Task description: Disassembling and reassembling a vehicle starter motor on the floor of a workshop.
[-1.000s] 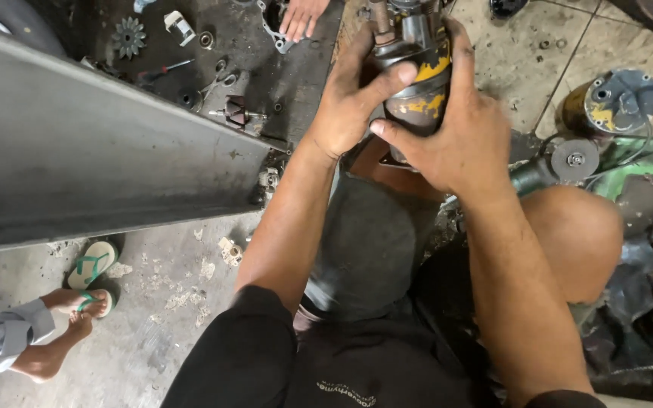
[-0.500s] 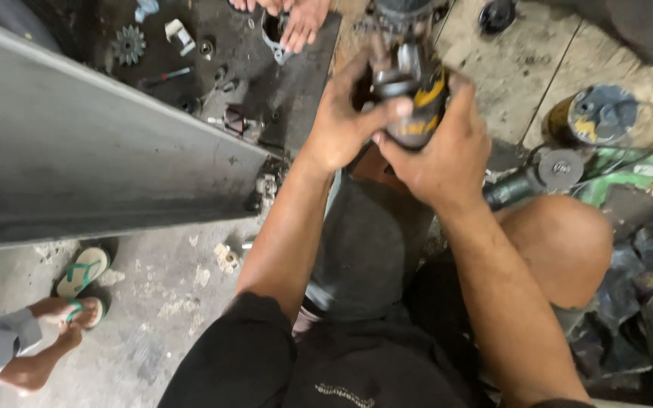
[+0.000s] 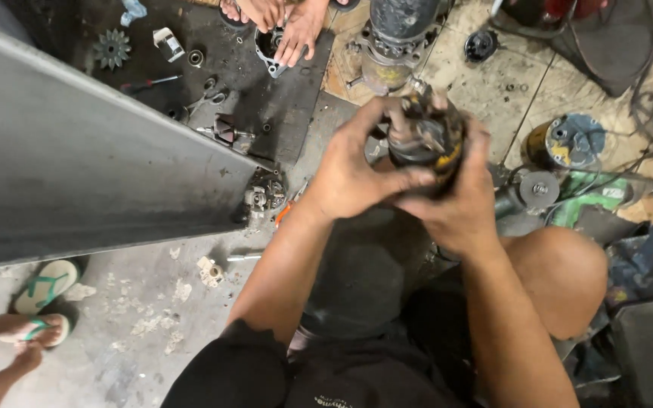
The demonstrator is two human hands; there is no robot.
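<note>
At upper centre of the frame, your left hand (image 3: 349, 177) and right hand (image 3: 459, 204) close their fingers around a greasy black cylindrical metal motor part (image 3: 425, 140); a smooth grey steel sheet (image 3: 77, 159) edges the left.

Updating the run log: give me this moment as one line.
left hand: grips dark cylindrical motor part with yellow band | right hand: cradles it from below | another person's hands: on grey metal housing on dark mat

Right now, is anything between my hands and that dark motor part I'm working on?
Nothing visible. Both hands already grip the dark cylindrical motor part: the left hand wraps its near side with the thumb across the front, and the right hand cups it from below.
</note>
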